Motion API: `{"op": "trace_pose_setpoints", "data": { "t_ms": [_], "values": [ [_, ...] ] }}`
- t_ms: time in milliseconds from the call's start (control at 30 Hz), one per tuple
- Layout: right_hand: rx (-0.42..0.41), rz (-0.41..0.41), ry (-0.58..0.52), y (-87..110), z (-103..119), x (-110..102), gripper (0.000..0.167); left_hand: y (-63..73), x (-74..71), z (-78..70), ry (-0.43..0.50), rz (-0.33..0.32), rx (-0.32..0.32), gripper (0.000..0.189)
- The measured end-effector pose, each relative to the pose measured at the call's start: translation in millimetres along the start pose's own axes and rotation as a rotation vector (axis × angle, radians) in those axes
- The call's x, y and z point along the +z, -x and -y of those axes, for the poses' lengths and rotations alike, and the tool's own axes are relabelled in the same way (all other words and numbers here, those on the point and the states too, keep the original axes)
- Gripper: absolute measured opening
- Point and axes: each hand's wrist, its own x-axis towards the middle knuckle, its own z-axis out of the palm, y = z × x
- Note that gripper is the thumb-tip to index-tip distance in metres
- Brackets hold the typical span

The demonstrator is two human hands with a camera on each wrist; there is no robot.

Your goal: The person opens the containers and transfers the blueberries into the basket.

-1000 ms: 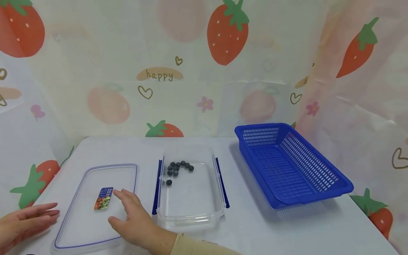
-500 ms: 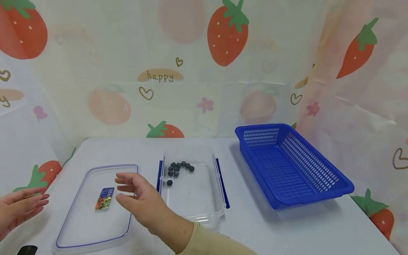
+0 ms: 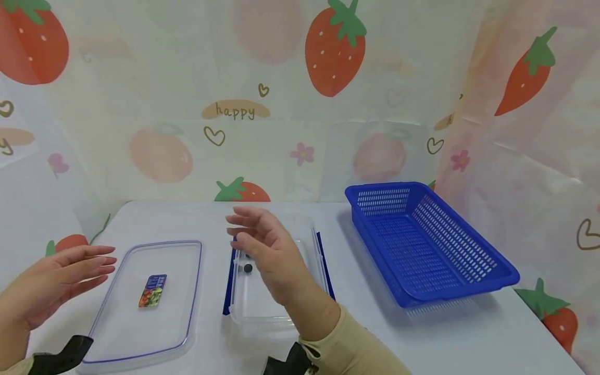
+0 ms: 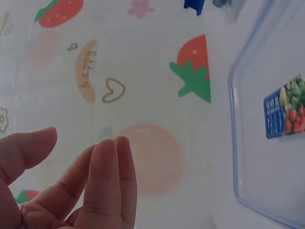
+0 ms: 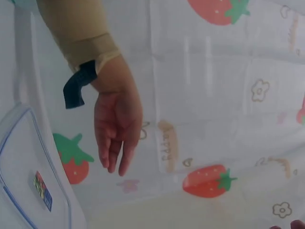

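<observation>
My right hand point(image 3: 274, 255) is held above the clear plastic container point(image 3: 267, 297), its fingers pointing left and loosely bent, holding nothing. Inside the container one dark blueberry point(image 3: 248, 268) shows; the hand covers most of the others. Beside the left edge of the clear lid point(image 3: 140, 333), my left hand point(image 3: 65, 281) hovers with relaxed fingers and nothing in its grasp. The lid lies flat with a printed label point(image 3: 152, 290) on it. Seen from the right wrist, the left hand point(image 5: 116, 119) hangs with its fingers together, apart from the lid.
A blue slotted basket point(image 3: 412, 255) stands at the right of the white table point(image 3: 365, 338). Blue side flaps point(image 3: 229, 286) hang open along the container. A strawberry-patterned sheet point(image 3: 300, 130) surrounds the table at the back and sides.
My right hand has moved right and up, from above the lid to above the container, now hiding most of the blueberries. The left hand has come further right and up, near the lid.
</observation>
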Motion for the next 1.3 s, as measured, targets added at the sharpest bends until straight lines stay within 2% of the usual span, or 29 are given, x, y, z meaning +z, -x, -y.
{"op": "trace_pose_setpoints", "data": {
  "t_ms": [167,267,467,633,733,967,1100,1300],
  "values": [
    [-0.041,-0.058,0.055,-1.8,4,-29,0.03,-11.9,25.3,-23.0,0.16,0.056,0.04,0.023],
    [-0.027,-0.12,0.12,-2.0,3,-49,0.026,-19.7,41.1,-34.1,0.189,0.052,0.052,0.022],
    [0.041,-0.282,0.233,1.4,2,-94,0.022,-32.7,71.1,-49.7,0.156,0.045,0.054,0.021],
    [0.142,-0.329,0.301,8.5,2,-121,0.026,-42.8,96.1,-55.0,0.08,0.05,0.014,0.044],
    [0.172,-0.335,0.315,11.8,-1,-130,0.026,-51.3,113.1,-54.0,0.058,0.056,-0.024,0.055],
    [0.198,-0.352,0.302,14.6,-10,-137,0.025,-66.7,152.7,-46.7,0.05,0.086,-0.104,0.048],
    [0.205,-0.355,0.292,15.1,-14,-138,0.026,-70.8,165.8,-42.9,0.052,0.09,-0.13,0.044],
    [0.201,-0.342,0.286,15.6,-17,-140,0.025,-75.4,177.1,-38.8,0.034,0.069,-0.164,0.042]
  ]
}}
